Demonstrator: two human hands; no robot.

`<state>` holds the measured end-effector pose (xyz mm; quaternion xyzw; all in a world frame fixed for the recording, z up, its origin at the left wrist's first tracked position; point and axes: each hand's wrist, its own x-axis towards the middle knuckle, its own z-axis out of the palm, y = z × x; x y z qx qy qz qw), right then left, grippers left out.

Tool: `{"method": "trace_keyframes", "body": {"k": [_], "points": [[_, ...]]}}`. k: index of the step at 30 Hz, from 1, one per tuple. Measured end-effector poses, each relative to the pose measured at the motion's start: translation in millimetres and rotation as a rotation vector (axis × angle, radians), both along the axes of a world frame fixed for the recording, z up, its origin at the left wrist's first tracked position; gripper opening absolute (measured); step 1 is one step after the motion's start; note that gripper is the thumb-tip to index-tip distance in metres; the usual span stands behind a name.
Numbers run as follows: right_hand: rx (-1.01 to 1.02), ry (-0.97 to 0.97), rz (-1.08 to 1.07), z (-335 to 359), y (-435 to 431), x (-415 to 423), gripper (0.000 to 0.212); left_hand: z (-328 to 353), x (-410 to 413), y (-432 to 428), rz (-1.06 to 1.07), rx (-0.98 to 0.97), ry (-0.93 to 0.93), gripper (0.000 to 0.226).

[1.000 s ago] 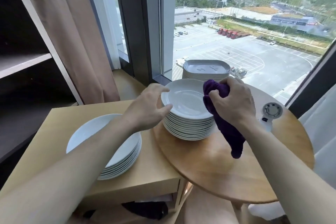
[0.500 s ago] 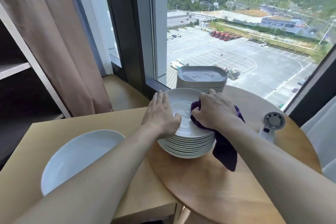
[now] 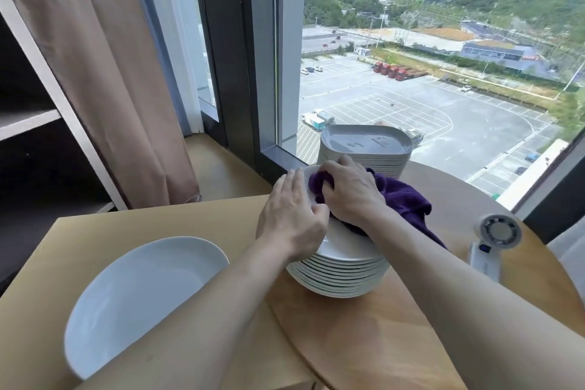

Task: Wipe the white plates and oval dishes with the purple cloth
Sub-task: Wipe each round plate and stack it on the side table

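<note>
**A:** Where's the purple cloth [image 3: 402, 199]?

**B:** Bunched under the right hand [image 3: 351, 193]. The fingers are curled around it and press it onto the top white round plate [image 3: 342, 241] of the stack on the round wooden table [image 3: 380, 342]. Its loose end trails off the plate's right edge.

**A:** Different from half a second ago?

**B:** Yes. Hand and cloth were on the plate's middle. Now they sit at its far left rim, close against the left hand [image 3: 291, 218].

**A:** And that hand?

**B:** It's on the left rim as before, fingers laid out straight, thumb on the plate's face. It's steadying, not clenched.

**A:** Around them?

**B:** A stack of pale grey oval dishes [image 3: 367, 142] stands just behind. A second pile of white plates [image 3: 136, 294] sits left on the pale rectangular wooden table [image 3: 95, 231]. A white handheld fan [image 3: 493, 241] lies to the right.
</note>
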<state>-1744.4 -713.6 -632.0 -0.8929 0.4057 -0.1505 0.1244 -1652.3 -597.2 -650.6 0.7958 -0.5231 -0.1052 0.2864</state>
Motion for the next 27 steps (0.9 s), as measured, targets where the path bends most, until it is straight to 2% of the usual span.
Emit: {"method": "trace_keyframes", "body": {"k": [8, 12, 15, 17, 20, 23, 27], "points": [[0.232, -0.004, 0.271, 16.4, 14.5, -11.2, 0.031, -2.7, -0.1, 1.9, 0.022, -0.025, 0.012, 0.086], [0.271, 0.006, 0.342, 16.4, 31.6, -19.3, 0.035, 0.6, -0.3, 3.3, 0.035, 0.007, 0.000, 0.091], [0.232, 0.058, 0.370, 19.0, 38.7, -28.9, 0.021, 3.5, -1.4, 6.3, 0.030, 0.023, 0.008, 0.099], [0.194, 0.093, 0.381, 22.1, 42.9, -35.2, 0.014, 3.9, 0.6, 7.5, 0.042, 0.021, 0.030, 0.093], [0.109, 0.173, 0.337, 25.2, 45.9, -48.8, 0.020, 4.2, 4.0, 9.1, 0.059, 0.026, 0.046, 0.082], [-0.002, 0.262, 0.236, 25.9, 39.4, -67.5, 0.015, 3.4, 3.3, 9.8, 0.063, 0.013, 0.048, 0.074], [-0.090, 0.279, 0.062, 22.7, 18.0, -78.1, 0.018, 3.6, 1.8, 9.4, 0.065, -0.008, 0.063, 0.067]]}}
